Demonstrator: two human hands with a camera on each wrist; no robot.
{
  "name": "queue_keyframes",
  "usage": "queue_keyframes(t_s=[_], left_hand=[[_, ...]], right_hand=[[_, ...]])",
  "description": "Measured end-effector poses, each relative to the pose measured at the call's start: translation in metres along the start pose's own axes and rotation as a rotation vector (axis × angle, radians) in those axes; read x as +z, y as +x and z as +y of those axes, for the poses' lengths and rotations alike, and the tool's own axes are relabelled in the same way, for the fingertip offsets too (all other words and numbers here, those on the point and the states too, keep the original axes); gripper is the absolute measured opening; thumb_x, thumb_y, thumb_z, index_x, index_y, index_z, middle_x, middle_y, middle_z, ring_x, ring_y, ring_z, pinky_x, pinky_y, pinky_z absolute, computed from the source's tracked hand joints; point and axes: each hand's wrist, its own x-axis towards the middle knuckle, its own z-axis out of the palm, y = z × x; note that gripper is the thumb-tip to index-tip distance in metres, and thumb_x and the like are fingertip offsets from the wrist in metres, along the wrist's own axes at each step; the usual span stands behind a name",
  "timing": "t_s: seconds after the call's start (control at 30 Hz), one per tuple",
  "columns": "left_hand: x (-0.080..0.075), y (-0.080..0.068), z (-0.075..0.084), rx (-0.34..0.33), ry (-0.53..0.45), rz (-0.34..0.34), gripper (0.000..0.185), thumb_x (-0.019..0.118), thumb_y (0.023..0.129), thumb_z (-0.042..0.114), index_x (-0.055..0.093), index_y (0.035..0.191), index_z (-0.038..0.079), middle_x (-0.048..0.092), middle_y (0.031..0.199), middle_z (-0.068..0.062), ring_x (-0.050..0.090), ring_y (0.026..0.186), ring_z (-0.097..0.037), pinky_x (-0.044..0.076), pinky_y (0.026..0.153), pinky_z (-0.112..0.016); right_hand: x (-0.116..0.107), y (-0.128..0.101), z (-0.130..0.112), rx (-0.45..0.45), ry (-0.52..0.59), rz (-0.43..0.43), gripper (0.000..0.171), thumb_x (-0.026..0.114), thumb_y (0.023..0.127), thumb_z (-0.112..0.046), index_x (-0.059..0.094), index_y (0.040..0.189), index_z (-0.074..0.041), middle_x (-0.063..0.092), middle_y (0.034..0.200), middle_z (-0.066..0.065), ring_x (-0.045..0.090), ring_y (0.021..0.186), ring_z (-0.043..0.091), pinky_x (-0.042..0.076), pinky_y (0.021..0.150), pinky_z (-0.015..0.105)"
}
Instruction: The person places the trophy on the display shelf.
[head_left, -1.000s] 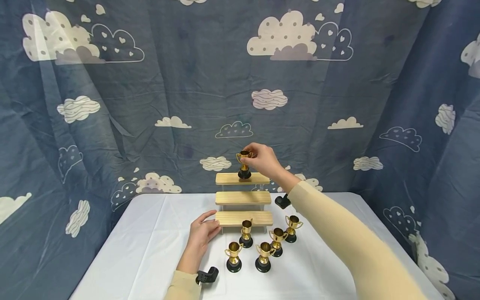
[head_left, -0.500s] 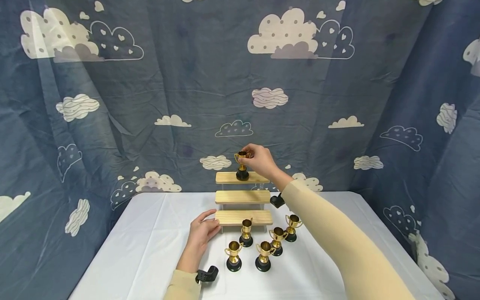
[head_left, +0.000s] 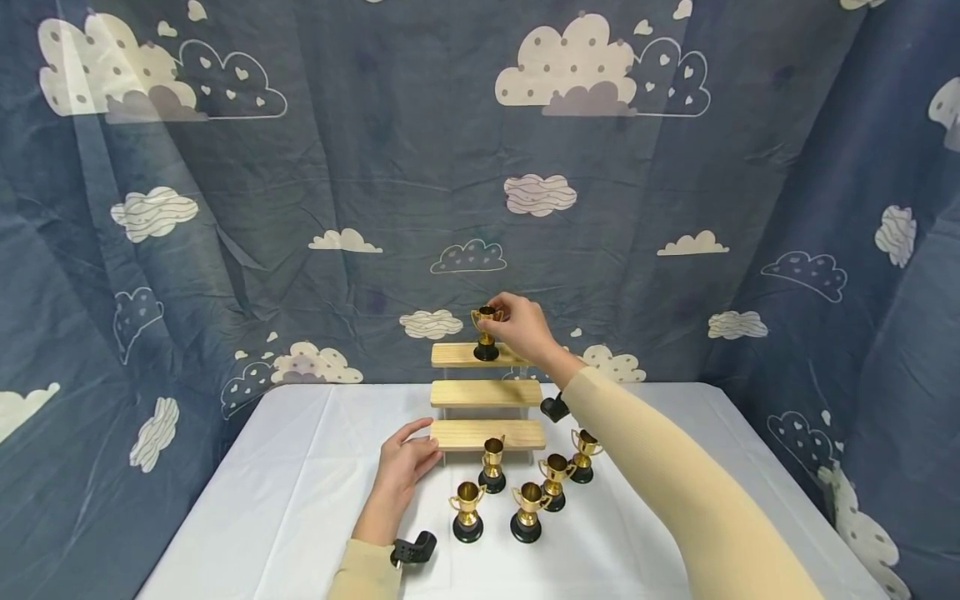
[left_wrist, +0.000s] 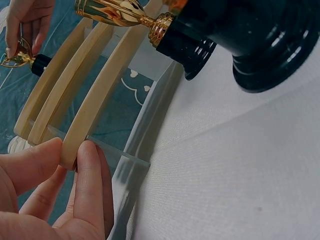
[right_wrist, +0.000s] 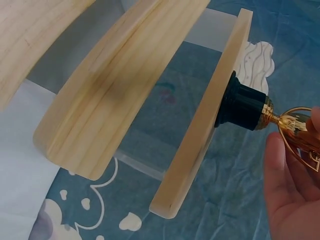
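Observation:
A small gold trophy cup (head_left: 487, 326) with a black base stands upright near the middle of the top board of a three-step wooden rack (head_left: 486, 393). My right hand (head_left: 524, 326) holds that cup by its bowl and handle from the right side. In the right wrist view, the black base (right_wrist: 243, 106) meets the top board, and part of the hand is cut off by the frame edge. My left hand (head_left: 406, 462) pinches the left end of the lowest board (left_wrist: 97, 102) between thumb and fingers.
Several more gold trophy cups stand upright on the white-covered table (head_left: 300, 492), before and to the right of the rack; one cup (head_left: 492, 467) stands close to the lowest board. A cloud-print curtain (head_left: 420, 150) hangs behind.
The trophy cup in my right hand has shifted slightly left and come down onto the top board. The right forearm moved left a little; my left hand kept its place.

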Motion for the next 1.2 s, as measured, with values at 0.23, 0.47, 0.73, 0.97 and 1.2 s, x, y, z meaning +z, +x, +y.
queue_keyframes(t_s=[0.23, 0.47, 0.73, 0.97, 1.2], left_hand=[[0.000, -0.001, 0.000, 0.013, -0.004, -0.006, 0.056, 0.069, 0.084, -0.013, 0.056, 0.138, -0.004, 0.068, 0.092, -0.014, 0.071, 0.080, -0.019, 0.061, 0.076, -0.031], [0.000, 0.000, 0.001, 0.009, -0.004, -0.002, 0.056, 0.069, 0.084, -0.012, 0.057, 0.137, -0.003, 0.069, 0.092, -0.014, 0.071, 0.081, -0.020, 0.061, 0.078, -0.032], [0.001, 0.000, 0.001, -0.001, -0.014, -0.004, 0.057, 0.069, 0.084, -0.012, 0.056, 0.139, -0.003, 0.068, 0.093, -0.013, 0.071, 0.081, -0.020, 0.061, 0.079, -0.032], [0.001, 0.000, 0.000, 0.002, -0.009, 0.007, 0.056, 0.069, 0.083, -0.013, 0.057, 0.137, -0.003, 0.068, 0.091, -0.013, 0.071, 0.080, -0.021, 0.061, 0.078, -0.032], [0.001, 0.001, -0.001, -0.015, 0.003, 0.016, 0.055, 0.069, 0.084, -0.012, 0.059, 0.137, 0.000, 0.068, 0.094, -0.014, 0.071, 0.082, -0.020, 0.061, 0.080, -0.033]], right_hand=[[0.003, 0.002, 0.001, -0.002, -0.006, 0.018, 0.039, 0.076, 0.091, -0.039, 0.065, 0.122, -0.017, 0.066, 0.100, -0.003, 0.061, 0.089, 0.017, 0.055, 0.072, 0.039], [0.005, 0.003, 0.000, 0.004, 0.020, 0.022, 0.039, 0.075, 0.092, -0.037, 0.064, 0.124, -0.017, 0.067, 0.100, -0.002, 0.062, 0.088, 0.017, 0.056, 0.073, 0.039], [0.003, 0.001, -0.001, 0.004, 0.006, 0.011, 0.045, 0.075, 0.091, -0.038, 0.063, 0.129, -0.017, 0.066, 0.100, -0.002, 0.063, 0.087, 0.017, 0.055, 0.070, 0.038], [-0.006, -0.001, -0.005, 0.002, -0.027, 0.023, 0.057, 0.078, 0.088, -0.039, 0.060, 0.137, -0.017, 0.067, 0.120, 0.005, 0.062, 0.102, 0.021, 0.055, 0.083, 0.043], [-0.016, -0.001, -0.006, -0.011, -0.043, 0.050, 0.055, 0.078, 0.088, -0.040, 0.060, 0.136, -0.018, 0.067, 0.118, 0.006, 0.062, 0.101, 0.021, 0.055, 0.083, 0.044]])
